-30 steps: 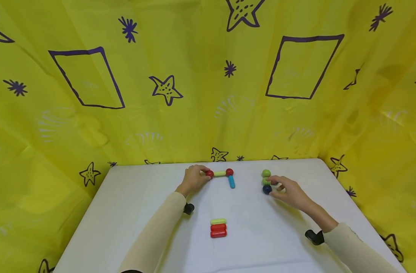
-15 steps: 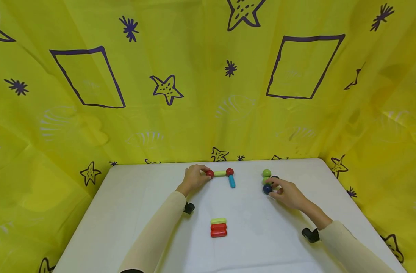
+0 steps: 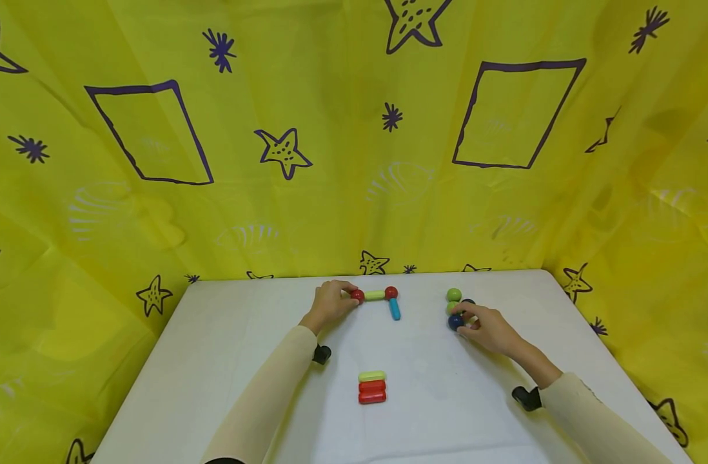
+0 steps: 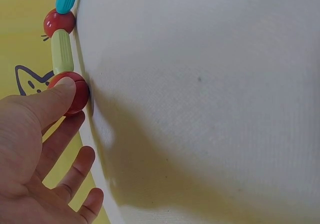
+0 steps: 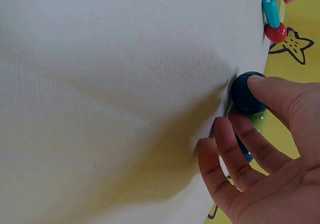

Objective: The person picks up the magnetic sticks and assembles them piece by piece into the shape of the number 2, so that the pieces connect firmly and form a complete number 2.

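My left hand [image 3: 332, 301] pinches a red ball [image 4: 80, 96] between thumb and index finger at the back of the table. A pale yellow-green rod [image 4: 63, 52] joins that ball to a second red ball [image 3: 391, 292]. From the second ball a blue rod [image 3: 394, 309] points toward the front. Further right, my right hand [image 3: 492, 328] has thumb and index finger around a dark blue ball [image 5: 246, 94]; the other fingers are spread. Against that ball stand two green balls, the back one [image 3: 454, 294] in plain view. Another dark ball [image 3: 469, 301] is partly hidden behind the right hand.
Nearer the front of the white table [image 3: 447, 412] lie a pale yellow-green rod [image 3: 371, 376] and two red rods, the front one [image 3: 372, 397] closest to me. A yellow curtain [image 3: 331, 212] with purple drawings rises behind the table and along both sides.
The right hand has shifted slightly left and its fingers now sit round the front dark blue ball; the other dark ball shows more. The left hand has stayed still.
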`<state>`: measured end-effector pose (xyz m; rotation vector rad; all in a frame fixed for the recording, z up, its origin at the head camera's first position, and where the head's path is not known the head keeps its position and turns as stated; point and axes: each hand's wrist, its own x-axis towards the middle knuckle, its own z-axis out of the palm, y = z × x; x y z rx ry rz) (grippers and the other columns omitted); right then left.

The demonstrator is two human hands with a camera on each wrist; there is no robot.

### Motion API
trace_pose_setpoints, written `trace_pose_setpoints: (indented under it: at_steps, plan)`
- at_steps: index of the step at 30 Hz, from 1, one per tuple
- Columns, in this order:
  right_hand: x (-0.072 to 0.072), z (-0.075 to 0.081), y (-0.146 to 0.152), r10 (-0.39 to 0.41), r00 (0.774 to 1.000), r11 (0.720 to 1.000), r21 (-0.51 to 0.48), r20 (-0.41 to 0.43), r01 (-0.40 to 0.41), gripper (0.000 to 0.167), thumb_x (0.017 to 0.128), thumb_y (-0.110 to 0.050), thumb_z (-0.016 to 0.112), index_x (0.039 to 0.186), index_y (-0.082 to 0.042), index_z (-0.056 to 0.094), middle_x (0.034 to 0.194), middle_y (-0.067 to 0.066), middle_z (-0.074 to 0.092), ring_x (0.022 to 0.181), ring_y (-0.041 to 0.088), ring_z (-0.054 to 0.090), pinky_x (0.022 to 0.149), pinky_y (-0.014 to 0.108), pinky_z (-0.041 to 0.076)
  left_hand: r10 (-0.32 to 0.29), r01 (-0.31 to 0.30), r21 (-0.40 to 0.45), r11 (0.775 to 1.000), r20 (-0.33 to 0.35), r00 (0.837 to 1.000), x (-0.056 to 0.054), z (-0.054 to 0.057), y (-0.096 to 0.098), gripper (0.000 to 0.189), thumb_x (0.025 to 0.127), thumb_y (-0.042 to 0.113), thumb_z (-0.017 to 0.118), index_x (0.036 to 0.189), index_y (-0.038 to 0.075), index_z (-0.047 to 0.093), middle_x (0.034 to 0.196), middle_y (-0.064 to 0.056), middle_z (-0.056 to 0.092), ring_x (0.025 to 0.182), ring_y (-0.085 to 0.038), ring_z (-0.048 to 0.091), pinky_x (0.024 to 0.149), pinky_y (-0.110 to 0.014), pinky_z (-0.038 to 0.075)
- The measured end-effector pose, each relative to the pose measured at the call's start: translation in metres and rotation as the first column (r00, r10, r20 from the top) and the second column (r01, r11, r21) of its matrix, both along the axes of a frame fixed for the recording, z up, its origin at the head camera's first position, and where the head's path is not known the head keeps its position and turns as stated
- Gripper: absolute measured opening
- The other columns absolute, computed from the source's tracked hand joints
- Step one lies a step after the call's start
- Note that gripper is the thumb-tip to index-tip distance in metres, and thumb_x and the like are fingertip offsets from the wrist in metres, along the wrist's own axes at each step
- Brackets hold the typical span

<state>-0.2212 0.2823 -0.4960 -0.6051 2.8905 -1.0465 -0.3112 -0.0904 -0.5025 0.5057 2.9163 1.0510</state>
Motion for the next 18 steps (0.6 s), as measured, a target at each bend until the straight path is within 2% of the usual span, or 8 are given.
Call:
trace_pose_setpoints:
  at_steps: [5, 18]
  plan:
    - [0.0004, -0.0001, 0.0001, -0.008, 1.000, 1.000, -0.001, 0.009, 0.008, 0.034, 0.090, 0.000, 0.074, 0.123, -0.004, 0.065, 0.101, 0.013, 0.070, 0.076, 0.016, 0.061, 0.068, 0.029, 0.051, 0.008, -0.008, 0.001, 1.000, 0.022, 1.000, 0.0007, 0.0004, 0.0005, 0.026, 0.092, 0.018, 0.078, 0.116, 0.008, 0.078, 0.115, -0.006, 0.075, 0.120, -0.035, 0.059, 0.107, -0.056, 0.031]
    - [0.0008, 0.0005, -0.0010, 0.007, 1.000, 1.000, 0.015, -0.012, -0.007, 0.032, 0.089, 0.001, 0.076, 0.118, -0.005, 0.064, 0.099, 0.013, 0.069, 0.071, 0.012, 0.060, 0.066, 0.028, 0.051, 0.007, -0.008, 0.017, 1.000, 0.017, 1.000, 0.0007, 0.0007, -0.0002, 0.025, 0.091, 0.017, 0.079, 0.114, 0.007, 0.079, 0.114, -0.006, 0.076, 0.120, -0.035, 0.059, 0.107, -0.056, 0.031]
